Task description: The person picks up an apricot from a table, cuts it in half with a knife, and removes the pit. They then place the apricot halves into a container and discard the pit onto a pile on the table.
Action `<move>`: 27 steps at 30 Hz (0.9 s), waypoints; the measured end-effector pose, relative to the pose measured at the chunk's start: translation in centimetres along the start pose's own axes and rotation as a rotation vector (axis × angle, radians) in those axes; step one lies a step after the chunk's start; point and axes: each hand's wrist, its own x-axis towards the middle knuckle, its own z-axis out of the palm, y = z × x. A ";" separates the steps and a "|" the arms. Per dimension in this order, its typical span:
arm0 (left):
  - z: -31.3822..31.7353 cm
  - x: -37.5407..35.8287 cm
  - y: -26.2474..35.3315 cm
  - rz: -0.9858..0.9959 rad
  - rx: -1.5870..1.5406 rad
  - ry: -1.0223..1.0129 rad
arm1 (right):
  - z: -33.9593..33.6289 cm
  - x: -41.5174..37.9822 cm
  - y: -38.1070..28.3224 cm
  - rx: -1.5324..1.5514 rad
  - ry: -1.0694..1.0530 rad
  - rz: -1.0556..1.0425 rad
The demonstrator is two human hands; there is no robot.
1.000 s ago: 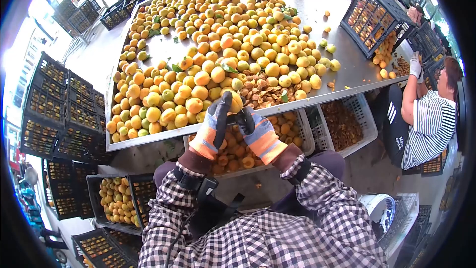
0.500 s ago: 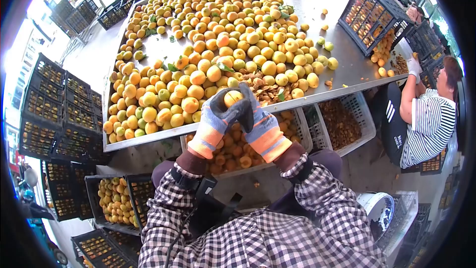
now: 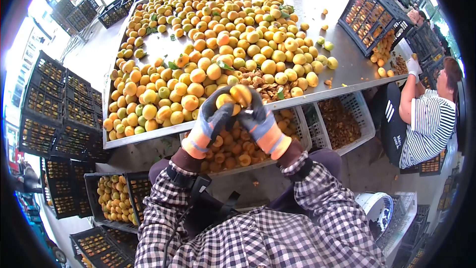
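Both hands wear grey and orange gloves and meet at the near edge of the metal table (image 3: 342,88). My left hand (image 3: 212,116) is closed round a yellow-orange fruit (image 3: 225,102). Against it, my right hand (image 3: 255,114) pinches another fruit piece (image 3: 241,95), slightly blurred; whether the two pieces are halves of one fruit I cannot tell. Beyond the hands lies a large heap of fruit (image 3: 198,76), with a small pile of brown scraps (image 3: 263,87) beside it. Below the hands, a crate holds orange fruit pieces (image 3: 233,149).
A tilted black crate (image 3: 364,17) spills fruit at the table's right. Under the edge stands a white crate (image 3: 367,119) of brown scraps. A seated person (image 3: 431,114) works at the right. Stacked black crates (image 3: 59,109) stand left, a white bucket (image 3: 379,208) lower right.
The single fruit between my hands now shows as two pieces, one by each hand, and the hands have spread slightly. Across the table, another person's gloved hand has gone from the heap.
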 end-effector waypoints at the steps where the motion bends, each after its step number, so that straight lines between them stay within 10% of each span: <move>1: 0.4 -0.2 0.8 0.016 0.062 -0.025 | -0.8 0.4 0.1 0.178 0.017 0.172; 12: -0.5 0.1 0.0 -0.180 -0.163 -0.044 | -7.3 -0.1 -2.0 -0.386 -0.282 -0.051; 14: 0.1 -0.1 0.4 -0.181 -0.153 -0.021 | -7.9 -0.3 -3.0 -0.701 -0.243 0.234; 19: 2.5 0.2 -0.7 -0.269 -0.074 -0.110 | -6.0 1.3 -4.3 0.418 0.327 0.022; 27: 3.7 -0.1 -1.5 -0.344 -0.048 -0.167 | -3.4 4.0 -5.3 0.626 0.435 -0.176</move>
